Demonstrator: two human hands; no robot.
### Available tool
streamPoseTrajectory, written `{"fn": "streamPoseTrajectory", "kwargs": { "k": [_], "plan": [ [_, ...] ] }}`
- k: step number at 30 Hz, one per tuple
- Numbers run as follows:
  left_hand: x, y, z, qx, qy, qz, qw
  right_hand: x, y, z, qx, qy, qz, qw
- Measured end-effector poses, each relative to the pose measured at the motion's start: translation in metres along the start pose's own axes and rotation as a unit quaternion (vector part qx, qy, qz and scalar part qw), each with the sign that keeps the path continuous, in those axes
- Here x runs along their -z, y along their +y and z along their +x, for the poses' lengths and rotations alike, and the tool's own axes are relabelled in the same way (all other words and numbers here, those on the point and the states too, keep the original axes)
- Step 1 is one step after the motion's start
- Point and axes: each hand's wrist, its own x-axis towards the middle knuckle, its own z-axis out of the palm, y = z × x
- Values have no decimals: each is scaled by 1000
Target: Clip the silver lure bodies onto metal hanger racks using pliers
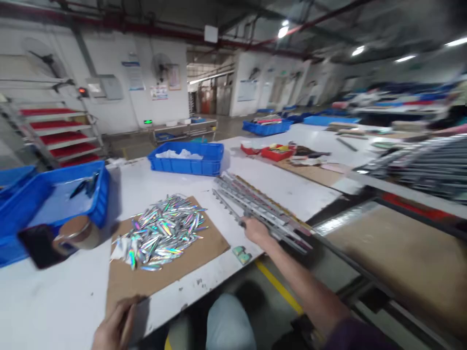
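My right hand (257,232) reaches forward and is closed on the near end of a thin notched metal bar (226,204). That bar lies beside a bundle of long metal bars (262,206) with small teeth along their edges. At the table's front edge my left hand (115,325) rests by the corner of a cardboard sheet (204,253), fingers loosely bent, thumb apart, nothing visible in it. A heap of silver, rainbow-shiny, lure-shaped pieces (164,231) covers much of the cardboard. Close to my right wrist is a small green-and-tan block (242,254).
Left on the white table (65,296) are a brown mug (82,232), a dark phone (42,245) and a blue bin (104,194). Another blue bin (186,165) holds white material. A red tray (277,153) stands farther back. Right, a brown-topped surface (408,257) borders a floor gap.
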Motion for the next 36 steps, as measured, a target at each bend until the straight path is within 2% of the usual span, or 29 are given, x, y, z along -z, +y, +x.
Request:
{"fn": "streamPoseTrajectory", "kwargs": {
  "k": [3,5,8,10,12,14,16,18,21,25,30,36],
  "plan": [
    [7,24,0,-3,17,-30,999,6,3,-25,58,15,8,998],
    [8,32,-2,30,64,-49,996,8,1,-46,132,40,28,990],
    [8,37,-9,100,175,-82,976,7,-9,-82,327,85,97,936],
    [9,39,-14,126,216,-112,962,4,-21,-105,432,92,111,890],
    [12,41,-20,119,213,-126,962,0,-34,-122,509,91,95,851],
    [15,43,-26,82,164,-103,978,-7,-47,-131,557,86,72,823],
    [18,44,-31,38,100,-59,992,-12,-57,-133,576,79,49,812],
    [20,44,-32,4,59,-12,998,-14,-65,-131,572,74,26,817],
    [21,39,-23,-38,36,47,998,-12,-71,-124,545,62,-10,836],
    [22,29,1,-91,-7,98,991,-11,-71,-123,513,56,-21,856],
    [19,14,16,-108,10,164,981,-28,-74,-125,491,65,1,869],
    [8,10,4,-85,31,198,976,-43,-76,-126,493,83,55,864]
  ]
}}
